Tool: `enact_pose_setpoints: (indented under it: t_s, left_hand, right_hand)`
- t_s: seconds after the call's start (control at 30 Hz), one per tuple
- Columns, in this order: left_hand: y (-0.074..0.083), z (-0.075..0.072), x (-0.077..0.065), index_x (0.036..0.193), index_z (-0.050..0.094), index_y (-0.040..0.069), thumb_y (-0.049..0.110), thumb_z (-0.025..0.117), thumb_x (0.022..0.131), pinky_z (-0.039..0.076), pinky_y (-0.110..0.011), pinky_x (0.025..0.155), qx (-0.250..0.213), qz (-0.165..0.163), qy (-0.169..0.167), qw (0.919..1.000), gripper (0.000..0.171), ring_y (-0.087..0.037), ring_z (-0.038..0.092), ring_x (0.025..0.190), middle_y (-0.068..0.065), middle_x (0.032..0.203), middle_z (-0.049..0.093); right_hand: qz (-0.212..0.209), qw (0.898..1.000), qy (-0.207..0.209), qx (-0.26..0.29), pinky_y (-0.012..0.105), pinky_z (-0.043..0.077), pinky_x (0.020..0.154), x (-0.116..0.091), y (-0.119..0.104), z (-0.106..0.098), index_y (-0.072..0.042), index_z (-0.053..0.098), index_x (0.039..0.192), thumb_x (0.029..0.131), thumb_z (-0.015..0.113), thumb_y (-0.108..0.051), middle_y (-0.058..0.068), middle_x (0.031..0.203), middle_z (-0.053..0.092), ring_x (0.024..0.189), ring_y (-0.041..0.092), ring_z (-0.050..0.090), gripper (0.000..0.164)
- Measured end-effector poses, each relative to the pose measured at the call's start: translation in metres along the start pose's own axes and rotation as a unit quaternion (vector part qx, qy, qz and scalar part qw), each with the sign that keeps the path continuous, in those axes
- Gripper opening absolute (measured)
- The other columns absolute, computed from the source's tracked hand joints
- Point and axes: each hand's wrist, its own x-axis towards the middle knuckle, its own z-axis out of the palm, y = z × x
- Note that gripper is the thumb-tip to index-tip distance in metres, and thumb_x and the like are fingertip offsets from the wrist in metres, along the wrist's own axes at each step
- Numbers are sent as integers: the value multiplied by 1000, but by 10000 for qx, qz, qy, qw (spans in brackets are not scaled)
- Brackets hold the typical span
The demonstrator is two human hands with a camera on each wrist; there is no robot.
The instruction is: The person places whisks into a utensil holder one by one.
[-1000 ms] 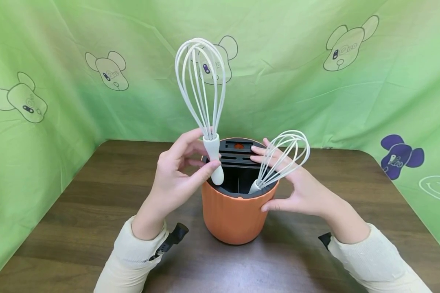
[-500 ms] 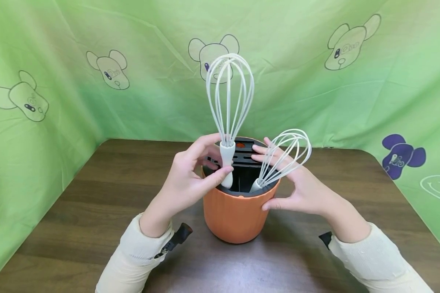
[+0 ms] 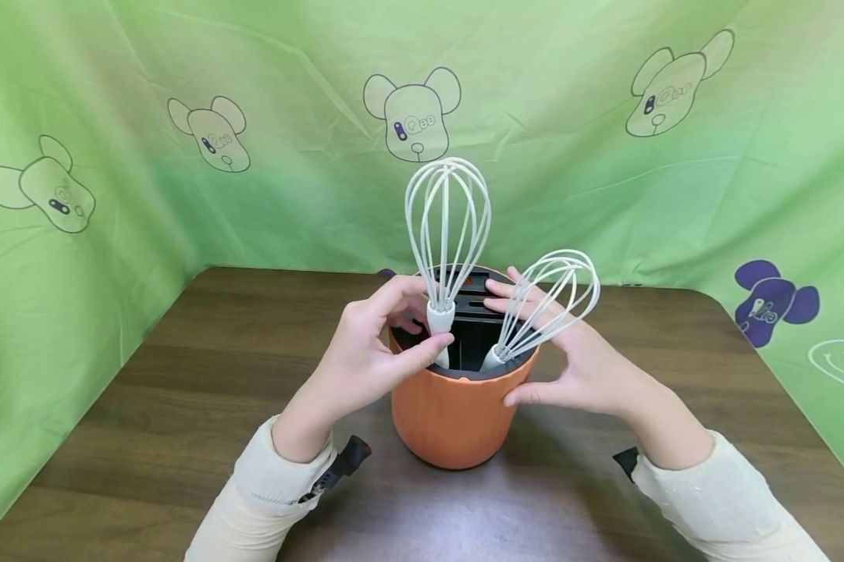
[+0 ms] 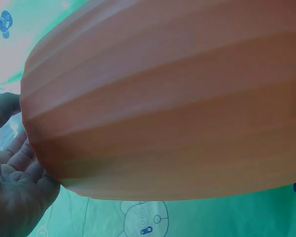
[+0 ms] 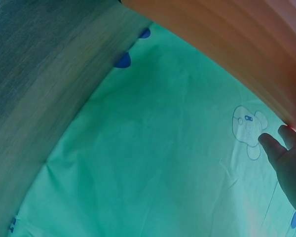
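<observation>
In the head view my left hand (image 3: 365,355) pinches the white handle of a large balloon whisk (image 3: 440,316) between thumb and fingers. The whisk stands nearly upright, and its handle's lower end dips into the black-topped opening of an orange utensil holder (image 3: 457,421). A smaller white whisk (image 3: 493,358) leans to the right in the same opening. Straight, spread fingers of my right hand (image 3: 576,359) rest on the holder's far right rim, with the thumb on its outer wall. The left wrist view is mostly filled by the ribbed orange holder (image 4: 163,113), the left hand (image 4: 19,192) beside it.
The holder stands on a brown wooden table (image 3: 218,375). At its back, the black slotted insert (image 3: 474,306) spans the top. A green curtain (image 3: 288,195) printed with bear heads hangs behind and at both sides.
My left hand has carried the large whisk rightward and then down, so its handle now sits lower in the holder's opening. The right hand, small whisk and holder have stayed in place.
</observation>
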Motion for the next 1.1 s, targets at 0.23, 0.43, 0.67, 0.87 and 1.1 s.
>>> enact_pose_setpoints:
  t_s: [0.23,0.43,0.67,0.87,1.1]
  left_hand:
    - [-1,2,-2,112,60,3,3,78,82,56,-24,65,152,-179,6,9997,35,-10,66,78,-5,84,69]
    - [0,2,-2,116,61,3,6,79,82,56,-23,65,250,-352,-14,9991,38,-9,67,79,-4,87,70]
    - [0,3,-2,126,54,4,6,79,82,55,-21,65,361,-453,-82,9983,50,-10,65,81,-4,90,72]
    - [1,0,-3,135,48,6,10,79,83,54,-21,62,473,-643,-230,9965,60,-10,63,82,-3,94,71]
    - [5,-4,-5,147,36,16,12,81,82,56,-25,72,288,-917,-282,9950,79,-12,65,91,-3,108,67]
  right_hand:
    - [-20,10000,6,-21,25,13,125,-1,0,1,-6,46,146,59,96,-21,12,158,38,155,28,15,101]
    - [-120,9999,68,-20,26,13,126,-2,2,2,-5,46,146,59,95,-22,13,156,40,155,29,16,101]
    - [-150,9998,123,20,27,13,126,-1,3,2,-4,45,146,59,95,-22,11,157,39,155,29,17,102]
    - [-176,9998,122,14,27,14,126,-1,3,2,-4,46,146,61,95,-24,13,155,41,155,29,17,101]
    - [-190,9997,123,26,27,13,126,0,3,3,-4,46,146,61,95,-24,15,154,42,154,29,18,100]
